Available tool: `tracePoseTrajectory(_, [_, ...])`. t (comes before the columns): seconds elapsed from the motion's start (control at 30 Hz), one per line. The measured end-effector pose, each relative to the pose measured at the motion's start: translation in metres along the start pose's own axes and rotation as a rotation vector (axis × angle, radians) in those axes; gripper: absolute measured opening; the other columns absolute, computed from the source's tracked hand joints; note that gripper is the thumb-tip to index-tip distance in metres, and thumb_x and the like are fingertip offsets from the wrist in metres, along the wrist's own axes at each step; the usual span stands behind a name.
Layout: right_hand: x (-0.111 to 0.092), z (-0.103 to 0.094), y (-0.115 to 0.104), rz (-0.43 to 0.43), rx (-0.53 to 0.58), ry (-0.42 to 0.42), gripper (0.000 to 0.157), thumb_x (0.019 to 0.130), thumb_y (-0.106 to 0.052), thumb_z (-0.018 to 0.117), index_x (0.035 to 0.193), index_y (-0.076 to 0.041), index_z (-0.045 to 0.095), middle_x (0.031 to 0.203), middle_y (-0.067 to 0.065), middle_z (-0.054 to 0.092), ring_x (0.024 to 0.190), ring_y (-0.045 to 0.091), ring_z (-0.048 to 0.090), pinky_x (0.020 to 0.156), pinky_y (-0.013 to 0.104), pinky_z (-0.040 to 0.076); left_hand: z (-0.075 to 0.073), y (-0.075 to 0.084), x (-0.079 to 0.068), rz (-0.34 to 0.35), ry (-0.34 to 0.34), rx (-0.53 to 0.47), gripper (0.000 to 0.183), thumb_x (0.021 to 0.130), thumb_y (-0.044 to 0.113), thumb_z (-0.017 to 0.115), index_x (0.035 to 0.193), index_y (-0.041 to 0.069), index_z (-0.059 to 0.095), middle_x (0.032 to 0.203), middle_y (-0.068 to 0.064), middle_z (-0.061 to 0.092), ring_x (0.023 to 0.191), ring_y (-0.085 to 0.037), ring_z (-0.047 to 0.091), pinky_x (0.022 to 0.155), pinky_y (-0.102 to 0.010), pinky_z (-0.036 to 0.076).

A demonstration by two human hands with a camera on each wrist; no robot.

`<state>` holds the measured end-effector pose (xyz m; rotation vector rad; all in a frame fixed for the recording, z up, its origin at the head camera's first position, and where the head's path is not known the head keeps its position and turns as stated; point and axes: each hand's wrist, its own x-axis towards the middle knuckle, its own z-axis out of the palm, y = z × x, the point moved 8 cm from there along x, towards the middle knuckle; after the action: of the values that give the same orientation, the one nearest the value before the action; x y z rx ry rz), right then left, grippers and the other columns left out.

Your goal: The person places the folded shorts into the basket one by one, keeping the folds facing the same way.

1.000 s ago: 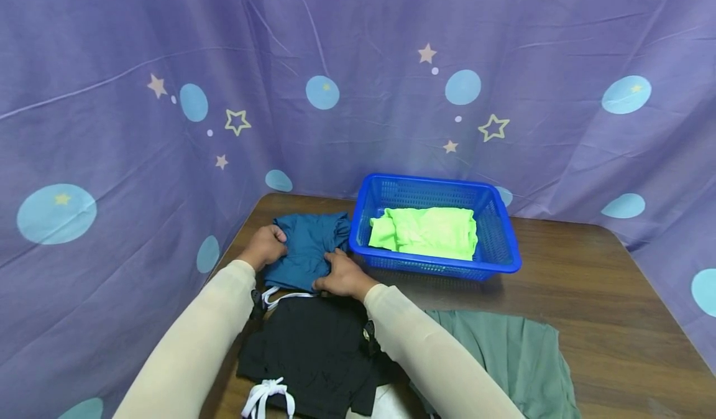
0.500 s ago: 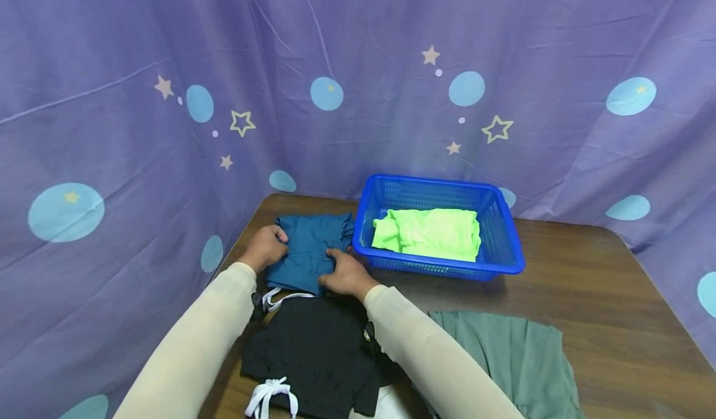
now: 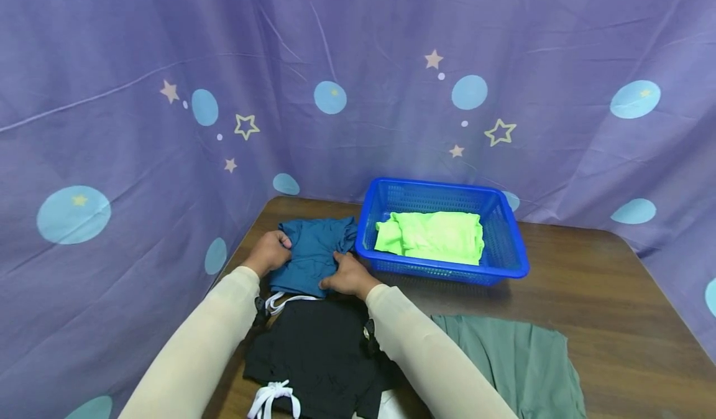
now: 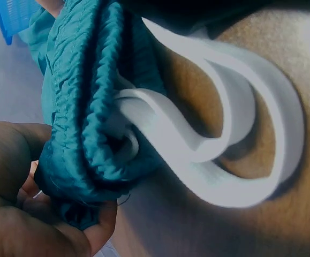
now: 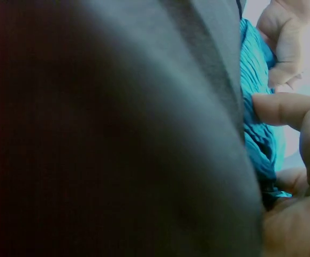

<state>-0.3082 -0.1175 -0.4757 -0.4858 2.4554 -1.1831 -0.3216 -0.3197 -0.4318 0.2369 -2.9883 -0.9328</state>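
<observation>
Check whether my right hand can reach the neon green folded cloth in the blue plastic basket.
Probably yes: the blue plastic basket is open above and nothing covers the green cloth, but your right hand would first have to release the teal drawstring garment.

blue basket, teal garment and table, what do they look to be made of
Blue basket: probably moulded plastic with a slight gloss, judging by the perforated walls and smooth rim.
Teal garment: thin fabric, mostly matte; it puckers finely along the gathered band, though the fibre can't be told.
Table: wood or wood-look laminate, faintly shiny, since grain streaks and soft reflections show.
</observation>
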Motion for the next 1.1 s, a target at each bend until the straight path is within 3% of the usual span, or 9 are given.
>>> tracePoseTrajectory(0.23, [-0.001,0.0,-0.004,-0.023,-0.056,0.039,0.097,0.081,-0.03,0.085,0.159,-0.002,0.033,0.161,0.021,0.032,0.147,0.032,0.033,0.115,0.043,0.035,0.0,-0.003,-0.001,-0.004,0.007,-0.014,0.016,0.077,-0.001,0.069,0.09,0.004,0.061,0.096,-0.018,0.063,0.089,-0.035,0.057,0.077,-0.045,0.047])
tracePoseTrajectory(0.43, [-0.003,-0.005,-0.016,-0.059,-0.081,0.044,0.096,0.083,-0.031,0.083,0.159,-0.001,0.032,0.163,0.022,0.028,0.15,0.033,0.027,0.117,0.043,0.031,-0.011,0.0,-0.002,0.009,0.024,-0.084,0.016,0.079,-0.004,0.068,0.092,0.002,0.06,0.097,-0.02,0.061,0.087,-0.035,0.055,0.073,-0.042,0.047])
tracePoseTrajectory(0.57, [-0.004,-0.01,-0.024,-0.068,-0.089,0.054,0.095,0.083,-0.032,0.083,0.159,-0.001,0.034,0.161,0.021,0.032,0.148,0.032,0.032,0.115,0.041,0.034,-0.019,0.003,-0.001,0.02,0.014,-0.095,0.017,0.081,-0.003,0.068,0.096,0.001,0.06,0.101,-0.02,0.061,0.086,-0.034,0.054,0.071,-0.041,0.046])
tracePoseTrajectory(0.77, [-0.009,-0.017,-0.038,-0.086,-0.049,0.052,0.093,0.084,-0.033,0.082,0.159,-0.003,0.034,0.16,0.016,0.039,0.145,0.028,0.037,0.114,0.04,0.036,-0.033,0.006,0.001,0.034,0.041,-0.08,0.018,0.081,0.001,0.07,0.097,0.002,0.062,0.104,-0.022,0.062,0.089,-0.035,0.054,0.075,-0.041,0.046])
tracePoseTrajectory(1.1, [-0.013,-0.04,-0.064,-0.107,-0.008,0.076,0.088,0.088,-0.031,0.08,0.159,-0.005,0.036,0.159,0.012,0.041,0.143,0.025,0.04,0.111,0.038,0.04,-0.053,0.022,0.001,0.027,0.035,-0.152,0.018,0.084,-0.001,0.068,0.1,0.0,0.059,0.109,-0.023,0.056,0.094,-0.037,0.05,0.079,-0.043,0.044])
